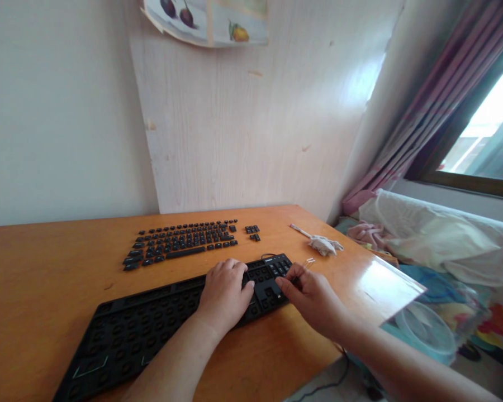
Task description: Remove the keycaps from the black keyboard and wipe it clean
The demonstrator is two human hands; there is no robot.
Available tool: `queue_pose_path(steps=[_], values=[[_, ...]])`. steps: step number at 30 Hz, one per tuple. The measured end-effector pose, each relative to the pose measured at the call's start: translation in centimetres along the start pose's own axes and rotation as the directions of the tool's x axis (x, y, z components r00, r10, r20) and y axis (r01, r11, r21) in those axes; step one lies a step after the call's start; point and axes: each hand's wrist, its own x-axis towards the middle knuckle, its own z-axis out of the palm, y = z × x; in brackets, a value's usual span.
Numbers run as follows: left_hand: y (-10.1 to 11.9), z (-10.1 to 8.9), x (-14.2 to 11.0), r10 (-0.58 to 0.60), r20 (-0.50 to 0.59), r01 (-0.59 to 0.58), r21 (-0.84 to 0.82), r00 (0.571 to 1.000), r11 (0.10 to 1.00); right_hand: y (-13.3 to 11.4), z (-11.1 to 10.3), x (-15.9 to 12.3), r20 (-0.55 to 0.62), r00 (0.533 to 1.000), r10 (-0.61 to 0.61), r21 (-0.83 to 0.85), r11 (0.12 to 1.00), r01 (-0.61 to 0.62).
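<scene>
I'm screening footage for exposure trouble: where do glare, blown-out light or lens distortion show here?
Head view: the window is largely blown out at right; the wood panel has a bright sheen near its right edge; the desk glares whitish at its right corner. Also head view: the keyboard widens toward the lower left, probably wide-angle stretch.

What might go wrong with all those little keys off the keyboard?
The loose keys lie in rows on the table, so a bump might scatter them or mix up their order. The right hand holds a thin wire tool beside the number keys; if it slipped, it might scratch the keyboard or flick a key away. Dust might also settle where the keyboard has no keys.
</scene>
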Motion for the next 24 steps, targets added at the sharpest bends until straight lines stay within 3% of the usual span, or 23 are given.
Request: queue_pose_path(steps=[10,24], values=[[0.1,0.1,0.1,-0.021,0.019,0.020,0.018,1.000,1.000,-1.3,0.5,-0.3,0.019,0.999,-0.033,-0.153,0.988,0.035],[0.4,-0.2,0.1,-0.023,0.020,0.022,0.032,1.000,0.999,-0.6,1.3,-0.8,0.000,0.998,-0.065,-0.219,0.974,0.063]])
